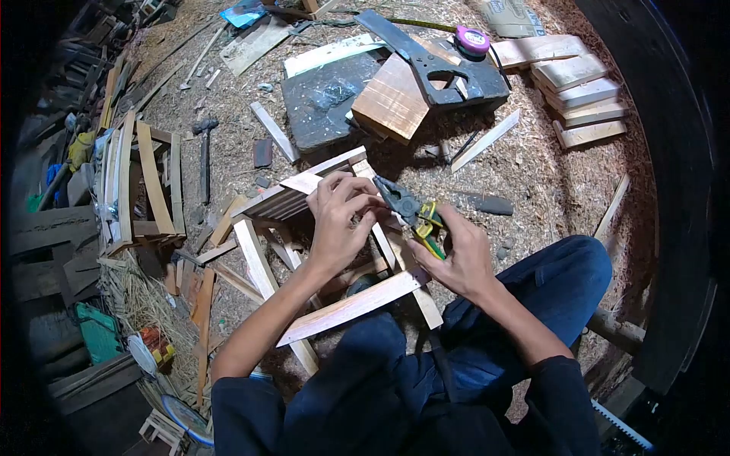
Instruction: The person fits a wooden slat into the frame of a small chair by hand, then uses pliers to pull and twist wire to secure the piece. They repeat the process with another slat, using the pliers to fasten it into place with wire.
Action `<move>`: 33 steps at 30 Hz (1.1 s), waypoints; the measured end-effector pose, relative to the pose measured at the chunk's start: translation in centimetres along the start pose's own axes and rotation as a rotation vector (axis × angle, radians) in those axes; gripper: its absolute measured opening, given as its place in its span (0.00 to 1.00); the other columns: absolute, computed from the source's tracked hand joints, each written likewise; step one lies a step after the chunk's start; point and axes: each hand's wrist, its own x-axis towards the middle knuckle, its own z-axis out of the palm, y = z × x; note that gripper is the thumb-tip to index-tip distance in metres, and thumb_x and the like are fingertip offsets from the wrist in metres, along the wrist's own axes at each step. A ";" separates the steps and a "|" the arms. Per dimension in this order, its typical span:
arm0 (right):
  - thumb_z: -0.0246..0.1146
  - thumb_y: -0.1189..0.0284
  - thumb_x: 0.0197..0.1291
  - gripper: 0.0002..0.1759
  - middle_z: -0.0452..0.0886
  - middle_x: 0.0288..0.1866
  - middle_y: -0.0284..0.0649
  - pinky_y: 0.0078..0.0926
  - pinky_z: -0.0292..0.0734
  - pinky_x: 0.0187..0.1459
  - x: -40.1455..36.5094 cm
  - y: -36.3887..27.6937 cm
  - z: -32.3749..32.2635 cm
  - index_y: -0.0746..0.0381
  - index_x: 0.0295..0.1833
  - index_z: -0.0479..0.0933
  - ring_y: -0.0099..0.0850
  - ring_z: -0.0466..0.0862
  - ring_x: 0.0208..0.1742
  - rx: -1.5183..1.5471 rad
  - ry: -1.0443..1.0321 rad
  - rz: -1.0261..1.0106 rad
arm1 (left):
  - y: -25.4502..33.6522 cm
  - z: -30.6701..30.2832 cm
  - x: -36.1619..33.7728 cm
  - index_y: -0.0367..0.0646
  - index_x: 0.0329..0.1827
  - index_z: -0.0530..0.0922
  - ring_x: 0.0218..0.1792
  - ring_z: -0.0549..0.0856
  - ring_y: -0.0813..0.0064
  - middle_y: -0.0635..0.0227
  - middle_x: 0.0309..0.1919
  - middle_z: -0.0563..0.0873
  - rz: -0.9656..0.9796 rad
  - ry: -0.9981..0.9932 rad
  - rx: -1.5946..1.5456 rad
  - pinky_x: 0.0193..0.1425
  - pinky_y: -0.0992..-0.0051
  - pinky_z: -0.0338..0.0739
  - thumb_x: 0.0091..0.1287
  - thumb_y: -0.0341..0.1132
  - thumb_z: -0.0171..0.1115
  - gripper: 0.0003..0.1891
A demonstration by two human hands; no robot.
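Observation:
My right hand [458, 258] is closed round the yellow-green handles of a pair of pliers [407, 205]. Their dark jaws point up and left, close to the fingertips of my left hand [342, 216]. The fingers of that hand are bent and drawn together over the top of a small wooden frame [258, 254]; what they pinch, if anything, is too small to make out. Pale slats and legs make up the frame, which stands between my knees. A curved wooden piece [353, 305] crosses its near side.
A handsaw [475, 83] lies over a wood block [391, 99], beside a pink tape measure [473, 41]. Stacked boards [585, 95] sit at the right. At the left are a hammer [204, 156] and another wooden frame [141, 182]. Shavings cover the ground [563, 190].

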 end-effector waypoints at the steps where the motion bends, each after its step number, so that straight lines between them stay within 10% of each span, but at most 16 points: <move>1: 0.75 0.61 0.55 0.25 0.83 0.31 0.48 0.38 0.79 0.33 0.0 0.0 0.0 0.66 0.49 0.76 0.41 0.85 0.29 -0.009 0.007 -0.051 | 0.0 0.0 0.0 0.45 0.38 0.87 0.63 0.72 0.62 0.74 0.50 0.83 -0.002 0.007 -0.002 0.67 0.58 0.57 0.56 0.29 0.71 0.07; 33: 0.66 0.56 0.67 0.26 0.82 0.29 0.59 0.49 0.80 0.34 1.3 -1.8 0.5 0.69 0.51 0.69 0.55 0.86 0.30 -0.011 -0.261 0.176 | -0.9 -0.1 -0.2 0.45 0.37 0.88 0.66 0.70 0.60 0.70 0.55 0.82 -0.010 -0.026 -0.083 0.68 0.56 0.56 0.52 0.29 0.73 0.09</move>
